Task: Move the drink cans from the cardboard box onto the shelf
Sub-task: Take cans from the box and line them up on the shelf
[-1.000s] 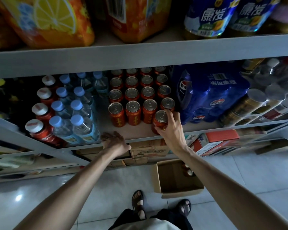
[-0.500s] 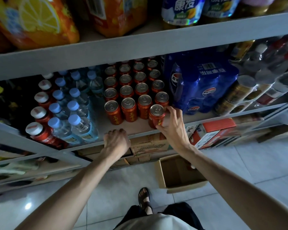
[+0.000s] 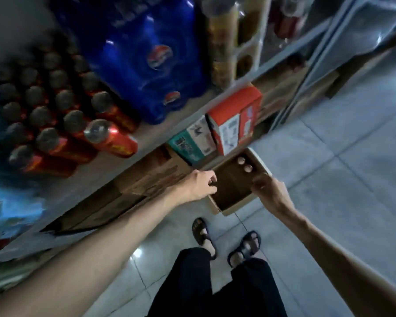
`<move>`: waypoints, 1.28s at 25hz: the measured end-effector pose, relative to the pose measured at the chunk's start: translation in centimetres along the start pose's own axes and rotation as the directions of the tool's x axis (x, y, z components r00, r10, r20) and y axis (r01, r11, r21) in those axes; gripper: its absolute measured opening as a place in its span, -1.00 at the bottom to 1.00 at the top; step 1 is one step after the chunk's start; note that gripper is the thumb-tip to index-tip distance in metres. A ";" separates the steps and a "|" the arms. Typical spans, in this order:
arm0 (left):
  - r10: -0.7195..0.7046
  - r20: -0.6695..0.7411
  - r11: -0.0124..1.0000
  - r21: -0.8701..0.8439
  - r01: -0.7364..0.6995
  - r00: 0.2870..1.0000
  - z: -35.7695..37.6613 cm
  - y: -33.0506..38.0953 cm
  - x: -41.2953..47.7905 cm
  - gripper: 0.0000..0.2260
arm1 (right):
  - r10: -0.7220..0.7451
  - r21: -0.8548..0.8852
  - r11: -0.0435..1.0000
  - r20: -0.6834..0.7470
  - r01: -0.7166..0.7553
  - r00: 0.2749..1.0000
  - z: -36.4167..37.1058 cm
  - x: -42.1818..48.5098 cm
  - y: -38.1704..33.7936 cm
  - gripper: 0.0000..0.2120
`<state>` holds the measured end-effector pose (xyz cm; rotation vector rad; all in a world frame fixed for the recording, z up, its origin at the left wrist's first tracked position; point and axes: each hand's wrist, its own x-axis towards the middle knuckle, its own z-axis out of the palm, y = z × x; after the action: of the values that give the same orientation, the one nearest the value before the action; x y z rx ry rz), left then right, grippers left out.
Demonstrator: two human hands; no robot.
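The open cardboard box [image 3: 229, 209] stands on the floor tiles under the shelf. Two can tops [image 3: 244, 164] show in its far corner. My left hand [image 3: 200, 184] hovers at the box's left rim, fingers loosely curled and holding nothing. Over the right rim is my right hand [image 3: 268, 189], its fingers bent down toward the inside, with nothing visible in them. Rows of red drink cans [image 3: 55, 115] stand on the shelf [image 3: 114, 167] at upper left; the front one [image 3: 111, 139] is nearest the edge. The view is tilted and blurred.
A blue shrink-wrapped pack [image 3: 146, 58] sits right of the red cans. A red-and-white carton [image 3: 234, 120] and a teal carton [image 3: 188, 144] lie just behind the box. Flattened cardboard [image 3: 128, 191] fills the space under the shelf. My sandalled feet [image 3: 204, 234] stand on the tiles.
My right hand has let go of the front can on the shelf. Both hands have dropped from the shelf edge to the box, and the view has swung down and to the right.
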<state>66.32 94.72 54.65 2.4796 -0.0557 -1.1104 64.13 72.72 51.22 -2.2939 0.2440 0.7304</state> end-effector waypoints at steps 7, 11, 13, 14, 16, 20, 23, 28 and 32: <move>-0.060 0.131 0.989 0.142 0.041 0.990 14.4 -3.0 22.8 -0.49 | 0.140 -0.152 0.978 -0.010 -0.140 0.990 8.9 13.9 18.4 -0.64; -0.231 0.114 0.925 0.334 0.182 0.966 24.0 -10.3 38.2 -0.27 | 0.131 -0.223 0.966 -0.014 -0.130 0.991 20.0 26.2 27.1 -0.46; -0.303 0.069 0.888 0.381 0.255 0.951 27.1 -12.9 43.6 -0.20 | 0.107 -0.267 0.959 0.023 -0.097 0.994 24.8 32.4 30.0 -0.37; -0.308 0.036 0.876 0.401 0.268 0.951 28.7 -14.1 46.1 -0.18 | 0.099 -0.282 0.955 0.020 -0.089 0.995 26.8 35.7 31.3 -0.33; -0.285 -0.015 0.854 0.450 0.261 0.958 31.2 -16.1 49.8 -0.12 | 0.094 -0.309 0.946 -0.020 -0.096 0.995 29.7 41.4 32.9 -0.30; -0.216 -0.066 0.847 0.484 0.220 0.974 34.8 -17.3 52.2 -0.08 | 0.080 -0.364 0.925 -0.109 -0.114 0.991 32.2 48.8 35.7 -0.20; 0.019 -0.188 0.842 0.533 0.086 0.982 34.5 -18.2 52.0 -0.15 | 0.037 -0.358 0.930 -0.127 -0.081 0.991 33.1 50.8 36.5 -0.30; -0.070 -0.136 0.817 0.561 0.135 0.988 32.6 -19.7 53.4 -0.10 | 0.042 -0.268 0.960 -0.148 -0.081 0.988 32.9 49.8 35.9 -0.38; -0.094 -0.084 0.866 0.484 0.123 0.992 32.4 -19.8 53.0 -0.11 | 0.053 -0.310 0.944 -0.184 -0.109 0.982 31.5 45.6 34.4 -0.33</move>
<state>76.40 90.29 -9.60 2.9963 -0.2072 -1.1851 75.30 70.43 -12.99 -2.6757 0.3215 0.6492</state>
